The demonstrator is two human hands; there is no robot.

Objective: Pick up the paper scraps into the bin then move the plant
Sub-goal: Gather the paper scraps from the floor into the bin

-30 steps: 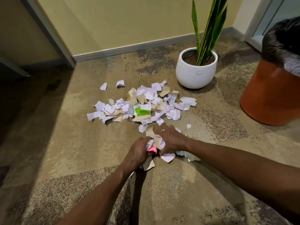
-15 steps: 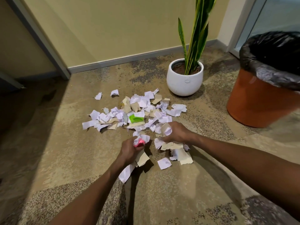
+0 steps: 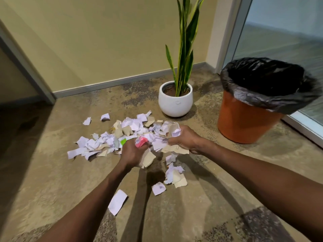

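Observation:
White, tan, pink and green paper scraps (image 3: pixel 97 144) lie in a heap on the carpet. My left hand (image 3: pixel 131 152) grips a bunch with a pink piece on top, raised off the floor. My right hand (image 3: pixel 187 138) grips a larger bunch of white and tan scraps beside it. A few loose scraps (image 3: pixel 174 177) lie or fall below my hands. The orange bin (image 3: pixel 244 119), lined with a black bag, stands to the right. The snake plant in a white pot (image 3: pixel 175 103) stands behind the heap.
A yellow wall with a grey skirting (image 3: pixel 108 84) runs behind the heap. A glass door with a metal frame (image 3: pixel 297 126) is right behind the bin. A dark doorway frame (image 3: pixel 26 67) slants at the left.
Both hands have risen from the floor with their bunches of scraps. Some pieces dropped below them. The view has lifted and swung right, showing the whole bin.

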